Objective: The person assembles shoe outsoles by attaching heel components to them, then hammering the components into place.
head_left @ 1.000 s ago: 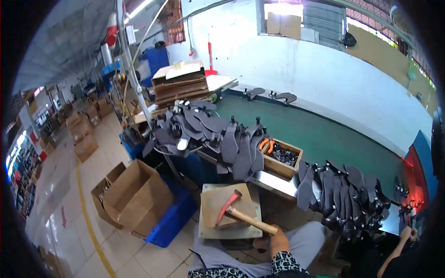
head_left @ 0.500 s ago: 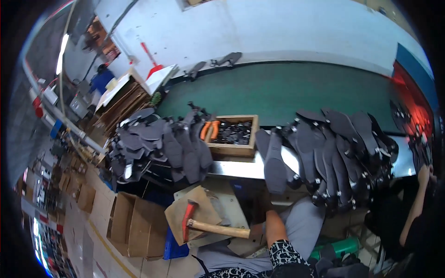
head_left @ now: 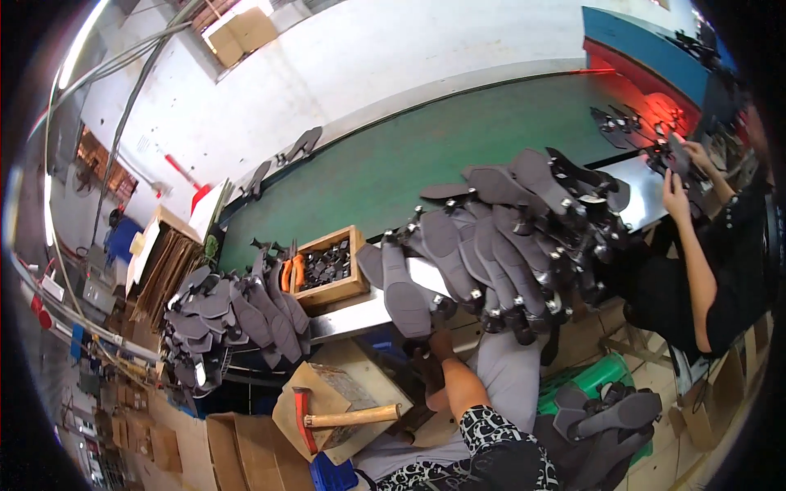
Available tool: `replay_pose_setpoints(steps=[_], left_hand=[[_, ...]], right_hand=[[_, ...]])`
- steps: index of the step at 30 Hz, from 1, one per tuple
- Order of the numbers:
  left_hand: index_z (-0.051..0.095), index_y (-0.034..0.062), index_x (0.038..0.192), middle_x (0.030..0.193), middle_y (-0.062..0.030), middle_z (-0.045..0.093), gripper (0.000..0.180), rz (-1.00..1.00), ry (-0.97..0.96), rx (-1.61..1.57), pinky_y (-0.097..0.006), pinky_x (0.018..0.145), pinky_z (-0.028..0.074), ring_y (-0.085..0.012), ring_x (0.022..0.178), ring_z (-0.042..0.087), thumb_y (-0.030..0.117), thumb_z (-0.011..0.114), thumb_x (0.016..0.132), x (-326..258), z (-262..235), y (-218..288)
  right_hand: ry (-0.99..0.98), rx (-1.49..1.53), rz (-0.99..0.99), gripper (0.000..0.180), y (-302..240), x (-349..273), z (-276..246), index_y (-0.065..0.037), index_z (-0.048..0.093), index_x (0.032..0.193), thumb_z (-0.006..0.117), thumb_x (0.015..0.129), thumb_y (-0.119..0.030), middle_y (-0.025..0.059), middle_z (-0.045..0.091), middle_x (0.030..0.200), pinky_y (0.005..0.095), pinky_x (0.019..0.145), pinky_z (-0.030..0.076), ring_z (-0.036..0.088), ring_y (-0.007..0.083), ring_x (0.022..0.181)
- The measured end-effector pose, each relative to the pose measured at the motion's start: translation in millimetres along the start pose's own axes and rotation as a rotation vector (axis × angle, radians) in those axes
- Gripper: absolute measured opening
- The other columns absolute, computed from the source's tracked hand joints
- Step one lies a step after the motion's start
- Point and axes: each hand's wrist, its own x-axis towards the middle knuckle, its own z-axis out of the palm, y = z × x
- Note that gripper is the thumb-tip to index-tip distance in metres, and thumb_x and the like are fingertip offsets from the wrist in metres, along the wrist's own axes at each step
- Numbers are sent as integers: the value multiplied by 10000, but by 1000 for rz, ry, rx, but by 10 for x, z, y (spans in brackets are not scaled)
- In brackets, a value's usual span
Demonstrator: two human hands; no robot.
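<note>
My right hand [head_left: 441,344] and my left hand [head_left: 426,368] are close together in shadow, below the front edge of the metal-topped bench. Their fingers are too dark to make out, and so is anything between them. Just above hangs the grey sole of a sandal [head_left: 405,299], its heel end near my right hand. Left of my hands, a hammer [head_left: 352,416] with a red head and wooden handle lies on a tan sheet [head_left: 336,385] over a pale block. More sandals [head_left: 499,237] lie heaped sole-up along the bench.
A wooden box [head_left: 360,282] of small black parts holds orange-handled pliers [head_left: 293,270]. Another sandal pile [head_left: 225,311] sits left of it. Behind runs a green conveyor belt [head_left: 368,180]. A green bin [head_left: 585,380] stands by my right leg; a co-worker's arms [head_left: 696,262] handle a sandal at right.
The view has swung right and tilted, so the bench appears shifted left. Both my hands now show below the bench edge. The co-worker's second hand and the sandal there have come into view.
</note>
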Motion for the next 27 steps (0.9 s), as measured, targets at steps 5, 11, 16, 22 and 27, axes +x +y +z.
replay_pose_setpoints(steps=[5,11,16,22,27], left_hand=[[600,-13,1220,1130,-180,658,289,508,814,102,-369,934,469,-287,1041,621,105,552,960,-188,-474,1608],[657,0,1063,1172,-145,652,207,867,623,-413,-354,982,448,-265,1110,610,-4,527,901,-163,-368,3416],[557,31,1266,1276,-169,577,395,1238,110,-317,-403,1024,415,-316,1184,549,159,632,900,-274,108,4110],[406,-12,1380,1258,-145,557,652,1186,-956,-475,-338,1014,400,-239,1235,497,340,684,907,-456,337,4082],[378,40,1333,1044,-95,613,469,718,-867,-1409,-345,871,523,-191,948,640,92,625,938,-567,291,3550]], right_hand=[[-1,-627,-161,303,-1055,-406,-58,-20,666,1136,449,972,-153,189,630,1181,443,891,509,594,323,1098],[-212,-325,-600,244,-2651,-1549,-1904,-43,675,989,525,808,22,214,583,1250,420,936,489,555,365,1172],[-243,-260,-789,360,-3852,-2498,-3073,-38,683,918,517,677,171,159,623,1145,369,911,490,598,334,1071],[-738,84,-1148,250,-4664,-2865,-2998,-64,707,830,592,671,91,110,681,1084,373,867,486,611,292,1057],[-405,-2,-1028,494,-4773,-2872,-2131,-45,598,1224,715,748,21,159,577,1273,396,934,483,593,322,1108]])
